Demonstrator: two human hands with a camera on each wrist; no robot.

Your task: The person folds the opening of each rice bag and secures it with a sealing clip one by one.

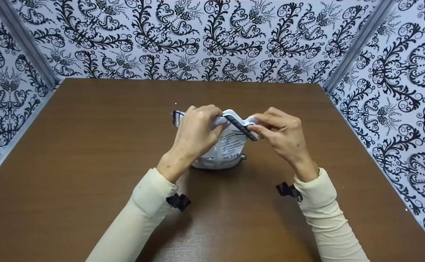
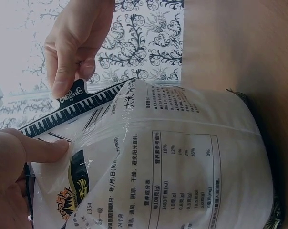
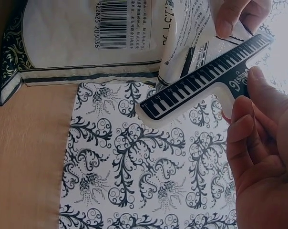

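A white plastic rice bag [image 1: 230,147] with printed text stands upright on the table, its top folded over. My left hand [image 1: 197,127] grips the folded top, thumb on the near side in the left wrist view. With thumb and fingers, my right hand [image 1: 284,134] pinches the tab of a bag clip [image 3: 206,78] patterned with piano keys and marked "Music". The clip's long bar slants along the bag's folded edge [image 2: 63,138], close to the left fingertips. In the head view the left hand hides much of the folded top.
The brown wooden table [image 1: 88,153] stretches around the bag. Patterned black-and-white walls [image 1: 216,40] enclose it at the back and both sides, with grey strips [image 1: 358,47] at the corners. Dark straps [image 1: 178,201] hang at both sleeve cuffs.
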